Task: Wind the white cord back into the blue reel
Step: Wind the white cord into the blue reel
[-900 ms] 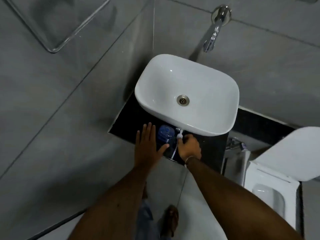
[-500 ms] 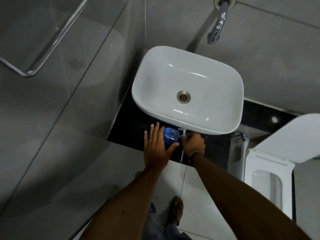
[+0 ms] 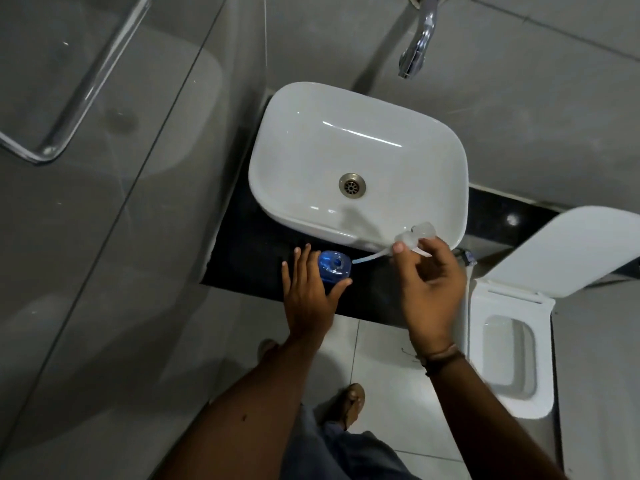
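Note:
The blue reel [image 3: 333, 269] lies flat on the black counter [image 3: 242, 258] in front of the basin. My left hand [image 3: 308, 292] rests on the counter with fingers and thumb around the reel's near side, holding it steady. A short stretch of white cord [image 3: 369, 257] runs from the reel's right side up to my right hand [image 3: 427, 282]. That hand is raised over the basin's front right corner, its thumb and fingers pinching the cord near its white plug end [image 3: 414, 233]. The plug is blurred.
A white basin [image 3: 356, 161] sits on the counter under a chrome tap [image 3: 417, 46]. A toilet [image 3: 509, 358] with its lid up stands at the right. A glass panel [image 3: 104, 168] is at the left. My sandalled foot [image 3: 349, 403] is on the pale floor tiles.
My right hand has moved right and up from beside the reel, drawing the white cord out sideways. My left hand has stayed on the reel. The camera has tilted closer.

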The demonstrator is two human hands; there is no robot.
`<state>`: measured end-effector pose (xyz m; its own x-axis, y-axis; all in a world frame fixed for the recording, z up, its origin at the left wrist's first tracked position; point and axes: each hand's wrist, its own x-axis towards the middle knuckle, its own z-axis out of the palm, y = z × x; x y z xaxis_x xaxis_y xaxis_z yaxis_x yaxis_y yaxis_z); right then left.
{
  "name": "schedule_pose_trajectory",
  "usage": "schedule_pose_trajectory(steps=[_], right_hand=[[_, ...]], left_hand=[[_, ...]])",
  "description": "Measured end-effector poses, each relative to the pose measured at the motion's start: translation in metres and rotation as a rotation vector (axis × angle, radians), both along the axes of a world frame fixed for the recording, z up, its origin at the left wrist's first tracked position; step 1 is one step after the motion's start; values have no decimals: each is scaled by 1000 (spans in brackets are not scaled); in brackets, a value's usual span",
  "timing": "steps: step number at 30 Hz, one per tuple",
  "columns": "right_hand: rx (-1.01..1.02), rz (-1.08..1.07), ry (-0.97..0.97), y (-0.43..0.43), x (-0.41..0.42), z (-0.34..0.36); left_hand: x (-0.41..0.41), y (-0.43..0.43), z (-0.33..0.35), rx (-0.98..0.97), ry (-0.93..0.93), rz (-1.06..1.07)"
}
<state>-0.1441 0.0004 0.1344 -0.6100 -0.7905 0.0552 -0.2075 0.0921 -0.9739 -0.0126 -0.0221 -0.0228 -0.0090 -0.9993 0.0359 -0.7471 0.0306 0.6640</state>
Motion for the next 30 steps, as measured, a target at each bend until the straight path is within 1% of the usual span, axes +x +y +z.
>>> schedule_pose_trajectory(steps=[3,11,15,17,20,23,30], right_hand=[[19,55,4,-8,13,-6],[47,146,23,-9,15,-39],[59,238,70,-13,20,-55],[109,311,115,-16,20,-65],[210,416,244,-18,20,-79],[292,427,342,-22,16,-87],[358,447,415,-24,13,-91]], left_hand=[[0,0,1,-5,-11,-11],[2,0,3,-2,-25,-27],[2,0,3,5,-51,-38],[2,0,3,-8,-49,-38],[2,0,3,-39,-44,-32],[2,1,0,-51,-61,-37],[2,0,-4,-46,-65,-40]])
